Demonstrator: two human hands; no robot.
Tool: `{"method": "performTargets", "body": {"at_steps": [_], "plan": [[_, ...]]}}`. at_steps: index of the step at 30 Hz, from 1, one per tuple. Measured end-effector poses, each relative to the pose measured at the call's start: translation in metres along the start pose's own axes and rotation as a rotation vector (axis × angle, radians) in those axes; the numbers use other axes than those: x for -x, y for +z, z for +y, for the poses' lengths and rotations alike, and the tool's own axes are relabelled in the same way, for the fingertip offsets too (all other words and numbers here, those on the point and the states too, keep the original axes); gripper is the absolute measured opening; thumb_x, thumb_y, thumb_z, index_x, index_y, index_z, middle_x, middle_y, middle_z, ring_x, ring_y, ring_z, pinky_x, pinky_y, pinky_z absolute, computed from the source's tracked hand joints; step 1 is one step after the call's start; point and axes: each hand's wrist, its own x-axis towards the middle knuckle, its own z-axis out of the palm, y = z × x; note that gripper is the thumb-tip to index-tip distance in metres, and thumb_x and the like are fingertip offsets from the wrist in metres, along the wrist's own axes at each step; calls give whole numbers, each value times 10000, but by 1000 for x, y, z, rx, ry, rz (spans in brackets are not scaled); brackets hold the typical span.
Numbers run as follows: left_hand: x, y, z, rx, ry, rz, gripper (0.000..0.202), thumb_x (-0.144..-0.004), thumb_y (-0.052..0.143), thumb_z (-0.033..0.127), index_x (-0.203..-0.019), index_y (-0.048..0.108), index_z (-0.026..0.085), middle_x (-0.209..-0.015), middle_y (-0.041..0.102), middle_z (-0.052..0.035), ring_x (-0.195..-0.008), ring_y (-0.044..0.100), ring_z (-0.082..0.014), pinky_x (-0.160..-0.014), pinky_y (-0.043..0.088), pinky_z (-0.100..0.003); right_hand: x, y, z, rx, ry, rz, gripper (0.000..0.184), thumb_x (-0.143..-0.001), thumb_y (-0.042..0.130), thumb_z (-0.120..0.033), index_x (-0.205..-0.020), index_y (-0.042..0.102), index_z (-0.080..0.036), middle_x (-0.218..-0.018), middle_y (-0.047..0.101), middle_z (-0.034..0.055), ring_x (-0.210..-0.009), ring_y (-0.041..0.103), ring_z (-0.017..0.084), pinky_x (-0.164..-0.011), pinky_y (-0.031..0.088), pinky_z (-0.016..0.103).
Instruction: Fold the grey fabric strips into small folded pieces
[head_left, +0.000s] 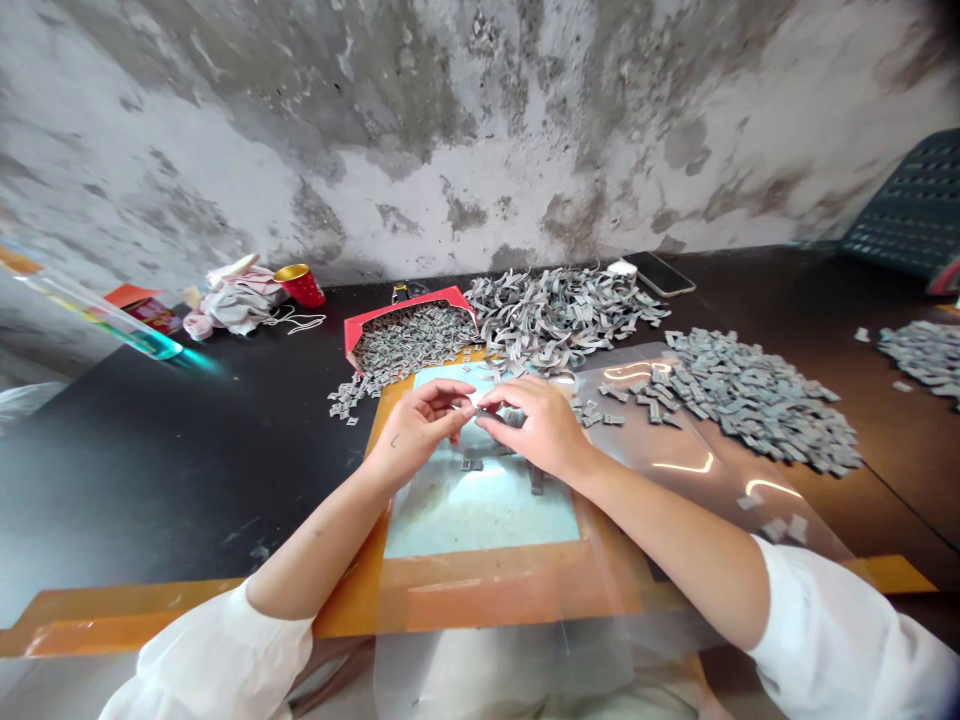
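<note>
My left hand (416, 425) and my right hand (534, 425) meet above a pale blue mat (480, 525), which lies on an orange board (480, 590). Their fingertips pinch a small grey folded piece (481, 412) from both sides, partly hidden by my fingers. A few similar pieces (471, 463) lie on the mat below. Beyond my hands, a red-rimmed box (409, 335) holds small grey pieces. Long grey strips (562, 315) are heaped behind it, and a wide pile of small grey pieces (757, 395) lies on a clear plastic sheet (675, 460) to my right.
A dark tabletop (187, 470) runs up to a stained concrete wall (480, 120). At the back stand a red cup (302, 285), crumpled white material (240, 302) and a phone (664, 273). Another grey pile (926, 355) lies at far right, below a dark perforated crate (911, 205).
</note>
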Motion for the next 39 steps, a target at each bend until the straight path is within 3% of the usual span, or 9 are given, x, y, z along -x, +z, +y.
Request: {"method": "performTargets", "body": {"at_steps": [7,18,23,27,39], "plan": [[-1,-9,-5,73,-4,51,248,-735,766,304,-921,672,170,-668,592,20,-530,507,-72,-502,438,-199,0,-3,0,21,-1,17,121,-846,653,-304,-935,682,-228,-922,711,17,-881,608,184,-832,434,320],[-3,-12,-12,16,37,-128,223,-742,757,344,-749,648,150,-736,603,1,-584,519,-76,-581,453,-210,1,-1,-2,15,-121,-31,151,-873,628,-321,-952,722,-233,-932,726,12,-906,593,178,-854,440,327],[-3,-11,-10,26,-58,-131,268,-703,784,347,-733,611,144,-808,626,-23,-684,591,-113,-608,515,-218,2,0,-1,39,-111,78,169,-863,638,-328,-982,739,-261,-978,708,28,-944,550,195,-874,450,356],[-2,-9,-11,67,-151,-139,276,-703,791,325,-765,583,156,-716,636,-6,-679,629,-121,-608,525,-211,2,0,1,20,-127,96,160,-855,651,-315,-965,748,-251,-954,704,33,-922,553,187,-870,455,352],[-3,-8,-13,203,-198,-149,341,-650,832,320,-775,560,156,-638,573,38,-536,543,-64,-529,474,-172,2,1,1,-5,-146,78,175,-851,658,-355,-972,748,-266,-946,705,28,-902,564,177,-849,459,342]]}}
